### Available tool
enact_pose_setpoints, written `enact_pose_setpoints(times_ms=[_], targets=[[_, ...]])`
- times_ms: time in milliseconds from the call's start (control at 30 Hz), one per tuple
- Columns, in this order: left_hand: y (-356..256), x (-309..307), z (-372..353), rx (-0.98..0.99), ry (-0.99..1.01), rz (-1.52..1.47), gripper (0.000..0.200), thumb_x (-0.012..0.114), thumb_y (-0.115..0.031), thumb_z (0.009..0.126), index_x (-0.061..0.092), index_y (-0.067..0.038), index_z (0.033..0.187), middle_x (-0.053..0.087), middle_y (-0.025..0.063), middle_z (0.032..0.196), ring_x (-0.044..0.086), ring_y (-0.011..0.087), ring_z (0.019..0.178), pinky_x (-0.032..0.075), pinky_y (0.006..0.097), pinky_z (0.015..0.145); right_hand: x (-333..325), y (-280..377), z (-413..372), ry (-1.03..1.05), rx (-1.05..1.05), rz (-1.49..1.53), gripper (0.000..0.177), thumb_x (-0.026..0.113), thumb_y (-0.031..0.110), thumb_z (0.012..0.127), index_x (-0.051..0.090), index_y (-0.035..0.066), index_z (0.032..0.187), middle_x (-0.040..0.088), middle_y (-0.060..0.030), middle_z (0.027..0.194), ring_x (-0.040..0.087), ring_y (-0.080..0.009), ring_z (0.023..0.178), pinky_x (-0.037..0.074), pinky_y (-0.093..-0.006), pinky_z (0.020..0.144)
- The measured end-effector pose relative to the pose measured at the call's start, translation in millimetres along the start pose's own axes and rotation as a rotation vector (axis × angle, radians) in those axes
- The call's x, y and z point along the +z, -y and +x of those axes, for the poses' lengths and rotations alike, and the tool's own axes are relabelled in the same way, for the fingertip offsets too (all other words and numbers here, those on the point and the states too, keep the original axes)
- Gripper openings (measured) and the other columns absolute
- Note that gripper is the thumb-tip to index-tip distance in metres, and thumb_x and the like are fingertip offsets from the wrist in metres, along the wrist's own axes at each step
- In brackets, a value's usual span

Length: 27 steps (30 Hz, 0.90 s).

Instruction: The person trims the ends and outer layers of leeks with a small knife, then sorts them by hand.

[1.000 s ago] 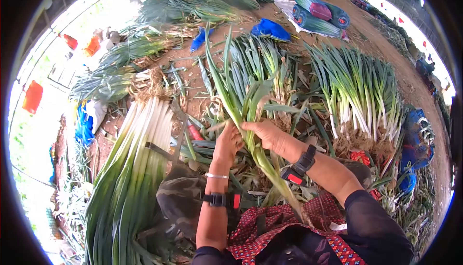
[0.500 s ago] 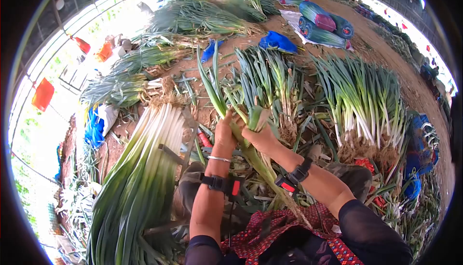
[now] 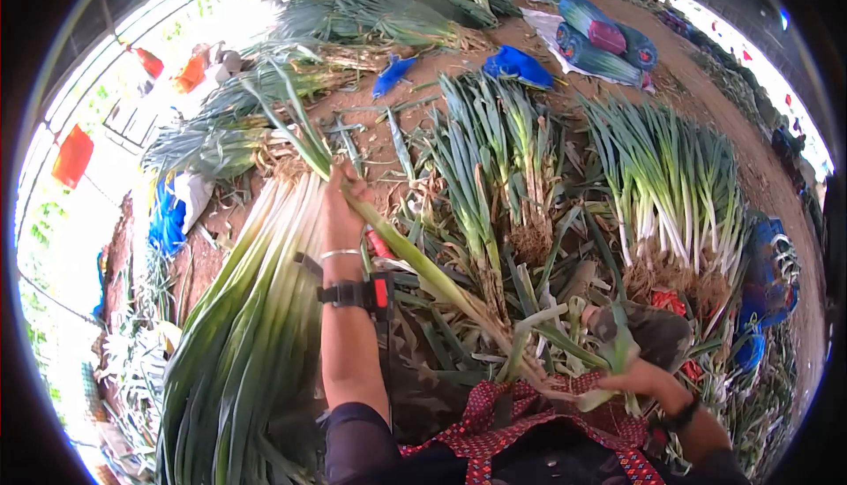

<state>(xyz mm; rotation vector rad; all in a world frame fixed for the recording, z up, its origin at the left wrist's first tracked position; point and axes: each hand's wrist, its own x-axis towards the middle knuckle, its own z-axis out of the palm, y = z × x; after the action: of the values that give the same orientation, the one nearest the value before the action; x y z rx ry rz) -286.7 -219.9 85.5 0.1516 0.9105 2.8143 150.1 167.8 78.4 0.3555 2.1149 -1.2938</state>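
Note:
My left hand (image 3: pixel 341 211) is closed around the upper part of a long green onion (image 3: pixel 413 260), which slants from its leaves at upper left down to its root end near my lap. At lower right my right hand (image 3: pixel 651 383) is closed on some stripped onion leaves (image 3: pixel 621 349), blurred in part by motion. Left of my left arm lies a large bundle of green onions with clean white stalks (image 3: pixel 251 308). Beyond my knees is a bunch of untrimmed green onions (image 3: pixel 485 158) with dry outer leaves and dirty roots.
Another rooted bunch (image 3: pixel 679 176) stands at the right, beside a blue bag (image 3: pixel 772 278). Wrapped onion bundles (image 3: pixel 604 35) lie on a white sheet at the back. Blue cloths (image 3: pixel 519 66) rest on the soil. Loose leaves litter the ground, and more onion heaps (image 3: pixel 362 8) lie far off.
My left hand has moved left and up with the green onion. My right hand has left the stalk and swung down to the right with stripped leaves.

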Motion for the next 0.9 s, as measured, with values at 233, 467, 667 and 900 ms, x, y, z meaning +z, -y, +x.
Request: enact_pose_setpoints(times_ms=[233, 467, 667, 900], targets=[[18, 43, -31, -0.062, 0.128, -0.002, 0.046, 0.054, -0.037, 0.089, 0.048, -0.003, 0.120, 0.042, -0.0045, 0.069, 0.035, 0.0067, 0.054, 0.031, 0.0227, 0.049, 14, 159, 128, -0.471, -0.375, -0.493, 0.072, 0.061, 0.053, 0.078, 0.052, -0.007, 0.116, 0.056, -0.0272, 0.112, 0.058, -0.0352, 0.101, 0.046, -0.0429, 0.085], [6, 61, -50, -0.153, 0.183, -0.132, 0.047, 0.049, -0.041, 0.086, 0.047, -0.004, 0.114, 0.044, -0.0003, 0.070, 0.039, 0.0121, 0.058, 0.034, 0.0283, 0.053, 82, 267, 198, -0.393, -0.620, -0.047, 0.043, 0.073, 0.023, 0.075, 0.059, -0.004, 0.105, 0.065, -0.0127, 0.093, 0.063, -0.0164, 0.086, 0.049, -0.0277, 0.078], [8, 48, -50, -0.049, 0.146, -0.027, 0.023, 0.052, -0.014, 0.088, 0.044, -0.006, 0.108, 0.054, 0.0080, 0.097, 0.055, 0.0201, 0.086, 0.054, 0.0432, 0.075, 82, 260, 197, -0.347, -0.611, -0.022, 0.023, 0.064, 0.017, 0.081, 0.060, -0.003, 0.092, 0.061, -0.0041, 0.079, 0.053, -0.0076, 0.071, 0.045, -0.0263, 0.066], [4, 60, -61, 0.065, 0.166, 0.092, 0.037, 0.056, -0.011, 0.088, 0.033, -0.013, 0.117, 0.055, 0.0151, 0.112, 0.062, 0.0269, 0.084, 0.056, 0.0411, 0.070, 87, 259, 160, -0.105, -0.703, 0.082, 0.014, 0.053, 0.016, 0.089, 0.052, 0.005, 0.097, 0.051, 0.0009, 0.080, 0.044, -0.0053, 0.073, 0.039, -0.0234, 0.067]])
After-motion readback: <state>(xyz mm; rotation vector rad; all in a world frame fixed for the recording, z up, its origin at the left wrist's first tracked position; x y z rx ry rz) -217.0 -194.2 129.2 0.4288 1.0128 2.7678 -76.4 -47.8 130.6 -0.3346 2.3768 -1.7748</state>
